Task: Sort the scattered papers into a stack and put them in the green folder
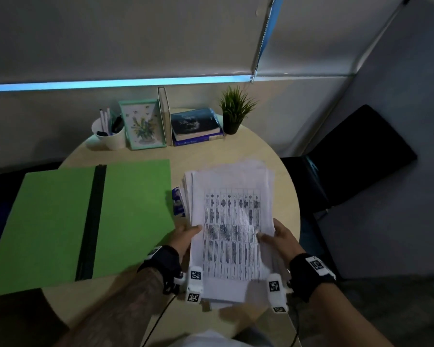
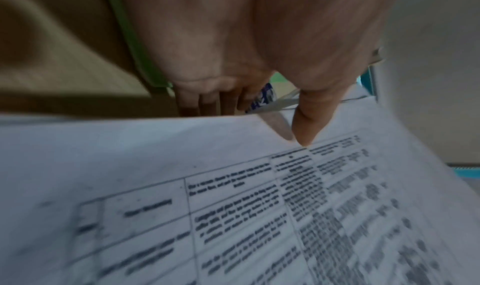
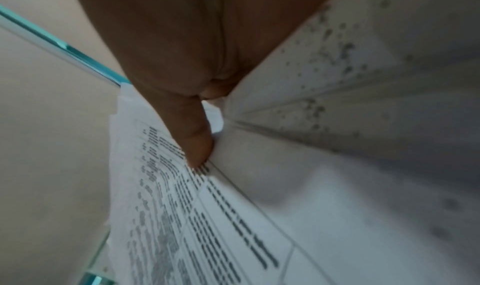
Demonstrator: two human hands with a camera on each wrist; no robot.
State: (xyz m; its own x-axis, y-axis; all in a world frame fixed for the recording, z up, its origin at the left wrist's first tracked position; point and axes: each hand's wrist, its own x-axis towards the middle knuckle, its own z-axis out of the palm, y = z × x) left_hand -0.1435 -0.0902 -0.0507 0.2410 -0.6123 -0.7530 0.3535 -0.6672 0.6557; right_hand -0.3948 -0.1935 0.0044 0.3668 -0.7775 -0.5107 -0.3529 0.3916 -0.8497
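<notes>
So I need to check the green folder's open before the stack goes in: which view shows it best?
The head view: the green folder lies spread open on the table, left of the papers. The left wrist view catches only a green edge; the right wrist view shows none.

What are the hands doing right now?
Left hand: holds the paper stack by its left edge.
Right hand: holds the paper stack by its right edge.
</notes>
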